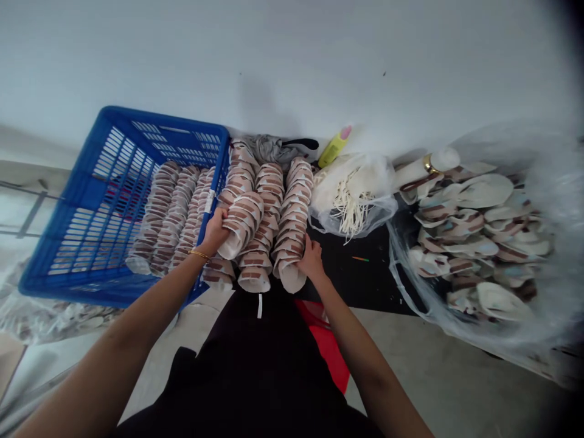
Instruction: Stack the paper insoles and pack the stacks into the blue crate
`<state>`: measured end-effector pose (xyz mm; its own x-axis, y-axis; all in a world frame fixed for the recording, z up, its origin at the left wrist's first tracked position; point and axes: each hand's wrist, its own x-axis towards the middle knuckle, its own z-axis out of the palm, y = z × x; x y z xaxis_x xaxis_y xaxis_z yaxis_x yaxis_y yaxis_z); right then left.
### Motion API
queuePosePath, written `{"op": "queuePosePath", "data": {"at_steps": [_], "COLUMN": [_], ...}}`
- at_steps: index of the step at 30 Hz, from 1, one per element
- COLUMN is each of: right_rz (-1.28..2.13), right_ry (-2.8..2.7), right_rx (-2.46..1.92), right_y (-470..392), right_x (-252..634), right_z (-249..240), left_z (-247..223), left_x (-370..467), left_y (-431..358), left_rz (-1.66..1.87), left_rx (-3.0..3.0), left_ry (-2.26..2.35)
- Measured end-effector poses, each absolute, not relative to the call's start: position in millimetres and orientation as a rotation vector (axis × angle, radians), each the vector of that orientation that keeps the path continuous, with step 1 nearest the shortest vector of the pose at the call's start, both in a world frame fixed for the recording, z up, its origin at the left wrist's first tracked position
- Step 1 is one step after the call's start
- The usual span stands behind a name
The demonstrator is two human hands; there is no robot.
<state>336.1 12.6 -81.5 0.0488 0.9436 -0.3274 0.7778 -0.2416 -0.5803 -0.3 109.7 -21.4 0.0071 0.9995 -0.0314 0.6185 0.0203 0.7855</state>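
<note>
Long stacks of nested white and brown fabric pieces lie side by side on the black table. My left hand (216, 232) is closed around the side of a short stack (241, 224), raised over the left long stack (239, 167). The fingers of my right hand (311, 257) are bent against the right side of the rightmost stack (292, 225), near its lower end; its fingertips are partly hidden. Between them lies the middle stack (267, 228). A blue plastic basket (82, 201) at the left holds several similar stacks (159, 213).
Right of the stacks, a clear bag (387, 194) holds cream strings (351, 207). A yellow bottle (334, 148) stands near the wall. Farther right, a large plastic bag (410, 298) holds loose fabric pieces (474, 237). A red stool (331, 353) is below the table edge.
</note>
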Motion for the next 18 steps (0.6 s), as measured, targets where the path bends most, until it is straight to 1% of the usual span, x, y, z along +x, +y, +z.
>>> {"op": "queuePosePath", "data": {"at_steps": [8,13,18], "right_rz": [0.956,0.916,0.925], "right_ry": [-1.819,-1.719,-1.656], "right_rx": [-1.737,-1.705,-1.700], "right_y": [19.9,18.5,6.3], "right_x": [338.7,335.5,331.2], "right_z": [-106.1,-111.5,-105.3], "left_z": [-25.0,-22.6,-20.6], "left_x": [-0.9,-0.3,0.7], "left_y": [110.7,110.3,109.9], "left_rz": [0.753,0.748,0.745], "left_rx": [1.662,1.663,1.658], "left_ry": [1.689,1.689,1.696]}}
